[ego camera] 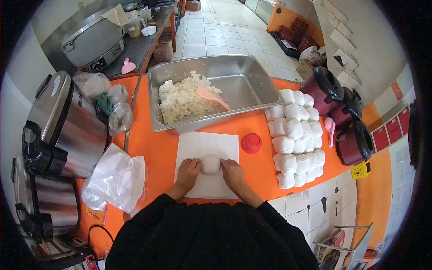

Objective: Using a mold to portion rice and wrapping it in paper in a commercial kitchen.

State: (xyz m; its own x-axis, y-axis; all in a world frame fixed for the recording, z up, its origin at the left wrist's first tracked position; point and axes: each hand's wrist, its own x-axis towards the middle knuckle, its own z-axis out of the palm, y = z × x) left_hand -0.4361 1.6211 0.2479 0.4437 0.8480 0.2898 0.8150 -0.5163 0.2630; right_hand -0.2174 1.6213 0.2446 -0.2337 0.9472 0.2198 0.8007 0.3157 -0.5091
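A rounded white bundle [210, 164], seemingly a wrapped portion of rice, rests on a stack of white paper sheets [209, 143] before me. My left hand [189, 171] has its curled fingers at the bundle's left side. On the opposite side, the fingertips of my right hand [233, 172] pinch its edge. The bundle hides whatever is inside it. Just right of the paper, a red plastic bowl [251, 143] sits upside down. Beyond the paper is a steel pan [266, 103] holding cooked rice [184, 98], with a pink rice paddle [212, 97] lying on the rice.
Rows of white wrapped bundles [298, 138] cover the orange table's [158, 158] right side, beside maroon rice cookers [354, 141] and a pink spoon [330, 130]. At left stand large steel rice cookers [67, 125] and a white plastic bag [116, 177]. A grey cooker [96, 42] occupies the back counter.
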